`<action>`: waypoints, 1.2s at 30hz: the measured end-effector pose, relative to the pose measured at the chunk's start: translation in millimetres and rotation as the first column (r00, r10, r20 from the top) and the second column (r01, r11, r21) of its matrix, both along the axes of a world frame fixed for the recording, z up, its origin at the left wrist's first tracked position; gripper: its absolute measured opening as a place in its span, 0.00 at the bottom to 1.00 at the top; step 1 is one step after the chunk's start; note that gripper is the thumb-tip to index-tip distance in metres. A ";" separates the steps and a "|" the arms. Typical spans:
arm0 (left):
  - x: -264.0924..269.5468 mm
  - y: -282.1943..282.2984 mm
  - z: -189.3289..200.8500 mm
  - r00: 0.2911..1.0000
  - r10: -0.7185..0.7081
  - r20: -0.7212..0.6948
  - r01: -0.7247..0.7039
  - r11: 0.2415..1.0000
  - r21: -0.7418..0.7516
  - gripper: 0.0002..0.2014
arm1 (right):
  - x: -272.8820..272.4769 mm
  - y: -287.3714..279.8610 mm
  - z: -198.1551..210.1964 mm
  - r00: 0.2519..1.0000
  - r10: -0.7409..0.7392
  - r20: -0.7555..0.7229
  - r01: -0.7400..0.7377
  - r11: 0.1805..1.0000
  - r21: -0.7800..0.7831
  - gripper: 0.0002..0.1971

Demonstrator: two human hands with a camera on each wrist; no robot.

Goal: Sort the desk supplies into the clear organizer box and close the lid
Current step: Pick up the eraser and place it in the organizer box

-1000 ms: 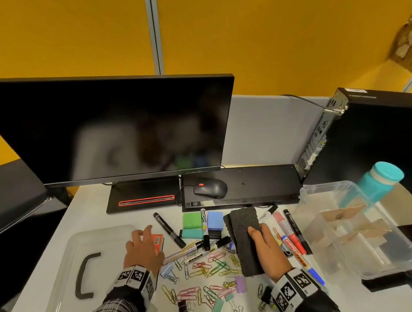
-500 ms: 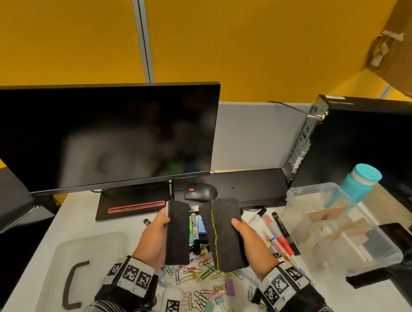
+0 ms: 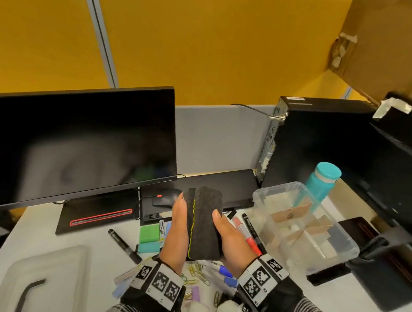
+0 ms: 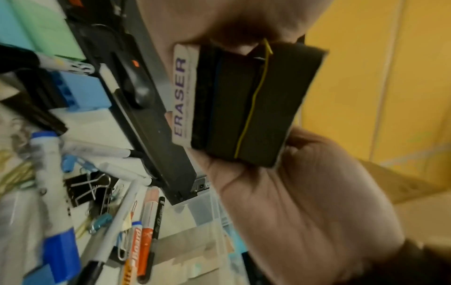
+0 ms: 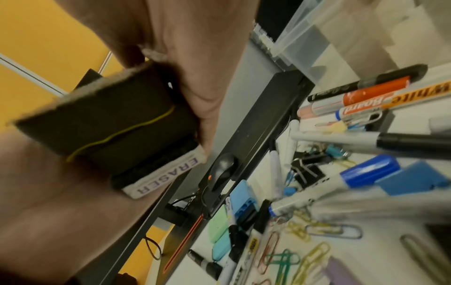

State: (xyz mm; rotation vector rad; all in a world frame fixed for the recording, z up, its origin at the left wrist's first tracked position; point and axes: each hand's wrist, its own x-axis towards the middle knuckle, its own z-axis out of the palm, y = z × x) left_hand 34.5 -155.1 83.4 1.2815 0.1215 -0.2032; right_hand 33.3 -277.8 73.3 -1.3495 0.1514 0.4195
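Observation:
Two black felt erasers are pressed flat together, upright, above the desk. One shows a yellow seam; the other carries a white ERASER label. My left hand grips the stack from the left and my right hand grips it from the right, thumb on the front face. The same erasers fill the right wrist view. The clear organizer box with cardboard dividers stands open to the right. Its lid lies at the front left. Markers and coloured paper clips lie under my hands.
A monitor stands at the back left, with a mouse and a black keyboard behind the clutter. A computer tower and a teal bottle stand behind the box. Green and blue blocks and binder clips lie among the pens.
A second ago both hands were down on the desk. Each lifted an eraser, and the two erasers, apart half a second ago, are now pressed together between my hands.

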 end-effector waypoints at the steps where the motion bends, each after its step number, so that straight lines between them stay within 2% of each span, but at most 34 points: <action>1: 0.9 0.8 0.1 0.998 0.024 0.061 -0.031 0.993 0.111 0.36 | -1.2 2.2 2.1 1.000 -0.004 0.016 0.004 1.000 0.003 0.34; 3: 1.9 2.8 -4.6 0.989 0.020 0.144 -0.057 0.963 0.262 0.44 | -2.1 2.3 4.3 0.999 -0.013 0.038 0.011 0.999 0.043 0.22; 5: -0.9 0.4 -8.2 0.984 -0.105 0.144 0.043 0.924 0.380 0.53 | -1.2 -2.2 3.2 0.997 -0.039 0.064 0.034 0.996 0.079 0.16; 7: -1.0 -14.0 -11.2 0.973 -0.211 0.096 0.160 0.911 0.380 0.56 | 2.3 -18.2 2.0 0.995 -0.071 0.075 0.059 0.985 0.162 0.16; 9: 2.1 -26.7 -9.8 0.966 -0.254 0.051 0.219 0.907 0.360 0.55 | 4.6 -31.8 1.0 0.996 -0.074 0.057 0.058 0.967 0.248 0.19; 13: 8.1 -42.7 -1.4 0.945 -0.326 0.029 0.304 0.905 0.296 0.46 | 11.4 -57.9 4.3 0.997 -0.039 0.074 0.022 0.976 0.218 0.29; 17: 10.9 -53.0 9.8 0.920 -0.388 0.060 0.358 0.892 0.275 0.41 | 21.8 -92.2 29.6 0.983 0.089 0.163 -0.084 0.996 -0.036 0.38; 19: 13.4 -57.1 15.7 0.891 -0.445 0.094 0.387 0.850 0.356 0.43 | 28.2 -113.7 42.1 0.954 0.144 0.261 -0.094 0.976 -0.195 0.47; 21: 17.5 -59.6 24.3 0.852 -0.510 0.121 0.363 0.740 0.566 0.43 | 37.0 -137.4 54.2 0.912 0.240 0.333 -0.089 0.908 -0.409 0.52; 23: 23.0 -65.3 30.7 0.795 -0.595 0.119 0.289 0.543 0.789 0.43 | 46.2 -154.8 68.4 0.863 0.415 0.288 -0.182 0.787 -0.589 0.48; 25: 28.7 -75.5 34.6 0.751 -0.653 0.097 0.222 0.387 0.895 0.43 | 54.2 -163.6 77.9 0.800 0.565 0.202 -0.266 0.636 -0.725 0.45; 26: 32.8 -81.2 34.9 0.739 -0.666 0.097 0.197 0.351 0.916 0.43 | 57.8 -166.1 81.0 0.776 0.604 0.181 -0.266 0.574 -0.774 0.43; 28: 43.5 -92.0 34.3 0.731 -0.668 0.138 0.134 0.339 0.931 0.44 | 66.7 -171.9 86.9 0.762 0.618 0.194 -0.219 0.527 -0.821 0.40; 30: 59.5 -99.6 33.6 0.742 -0.634 0.216 0.025 0.349 0.937 0.45 | 76.8 -182.1 91.3 0.768 0.590 0.248 -0.165 0.557 -0.814 0.38; 32: 77.2 -105.6 32.7 0.791 -0.560 0.247 -0.049 0.345 0.937 0.46 | 85.8 -195.6 93.7 0.789 0.538 0.296 -0.116 0.604 -0.788 0.35; 34: 93.1 -112.9 27.7 0.829 -0.524 0.195 -0.004 0.343 0.939 0.45 | 91.8 -206.8 93.5 0.803 0.507 0.312 -0.090 0.622 -0.778 0.34; 36: 105.2 -123.0 19.4 0.828 -0.534 0.171 0.069 0.399 0.914 0.43 | 99.2 -215.1 92.0 0.794 0.525 0.307 -0.075 0.585 -0.808 0.34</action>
